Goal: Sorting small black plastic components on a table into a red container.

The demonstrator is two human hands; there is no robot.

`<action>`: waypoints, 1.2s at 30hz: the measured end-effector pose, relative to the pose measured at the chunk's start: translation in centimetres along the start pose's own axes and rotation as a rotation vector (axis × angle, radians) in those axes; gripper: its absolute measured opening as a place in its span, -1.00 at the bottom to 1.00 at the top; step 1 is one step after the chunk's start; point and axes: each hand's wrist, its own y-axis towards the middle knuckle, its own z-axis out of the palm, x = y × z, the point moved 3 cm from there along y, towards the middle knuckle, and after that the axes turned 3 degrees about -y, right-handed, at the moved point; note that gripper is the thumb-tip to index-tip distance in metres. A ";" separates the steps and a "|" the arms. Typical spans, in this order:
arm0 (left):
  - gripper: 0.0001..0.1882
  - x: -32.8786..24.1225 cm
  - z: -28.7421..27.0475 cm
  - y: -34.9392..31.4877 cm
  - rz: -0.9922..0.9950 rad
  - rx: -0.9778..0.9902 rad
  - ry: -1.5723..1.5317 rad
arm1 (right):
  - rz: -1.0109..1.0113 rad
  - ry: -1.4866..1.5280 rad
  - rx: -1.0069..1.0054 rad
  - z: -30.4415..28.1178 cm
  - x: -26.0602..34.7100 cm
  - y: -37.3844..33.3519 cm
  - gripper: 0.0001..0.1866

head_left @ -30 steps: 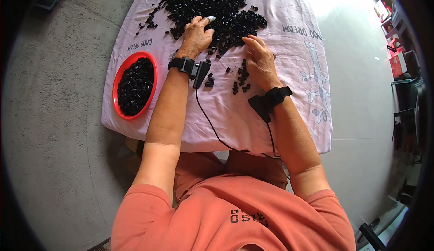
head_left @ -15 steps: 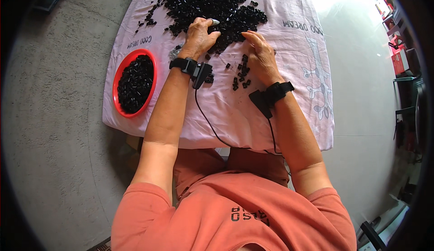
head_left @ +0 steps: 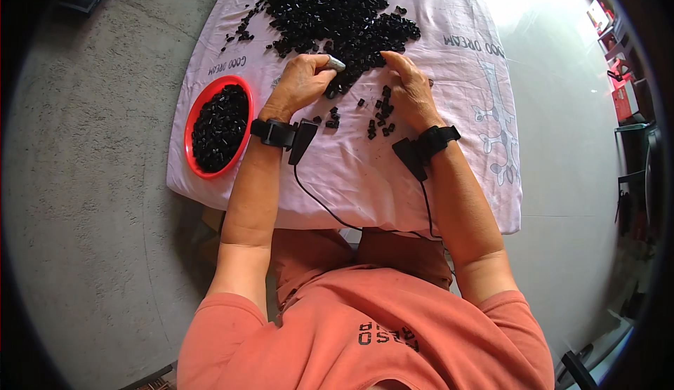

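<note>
A big heap of small black plastic pieces point(head_left: 330, 11) covers the far part of the cloth-covered table. At the heap's near left edge is my left hand point(head_left: 303, 83), its thumb and index finger drawn together. A pale grey cover wraps that index fingertip; whatever the fingers pinch is too small to make out. My right hand point(head_left: 413, 94) rests at the near right edge, fingers curled and index tip by the pieces. Its grip is hidden too. Between the hands lie several loose black pieces point(head_left: 383, 113), with a few more point(head_left: 333, 119) beside my left wrist.
A red oval basin point(head_left: 187, 137) full of similar black pieces stands at the table's left edge. Pink printed cloth point(head_left: 337, 179) covers the table. Black devices are strapped to both wrists, and their cables point(head_left: 319, 204) trail over the near edge.
My left hand has drawn back toward me and slightly left, its thumb and index finger now closer together. My right hand has barely moved. The whole view has shifted a little.
</note>
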 end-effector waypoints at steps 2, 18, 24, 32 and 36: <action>-0.79 -0.1 -0.3 0.5 0.063 -0.069 0.067 | -0.009 0.017 0.004 0.1 0.1 0.0 -0.45; -0.70 -0.3 2.5 -2.8 0.347 -0.025 0.185 | 0.011 0.027 0.012 0.3 -0.2 -0.1 -0.41; -0.64 3.6 -2.4 -1.2 0.033 -0.207 -0.086 | 0.056 0.010 0.032 0.2 -0.2 -0.1 -0.44; -0.58 6.1 -1.5 1.5 -0.043 -0.158 0.047 | 0.060 0.024 0.034 0.2 0.0 -0.1 -0.47; -0.58 5.7 -1.5 1.6 -0.054 -0.133 0.065 | 0.065 0.045 0.029 0.2 -0.2 0.0 -0.46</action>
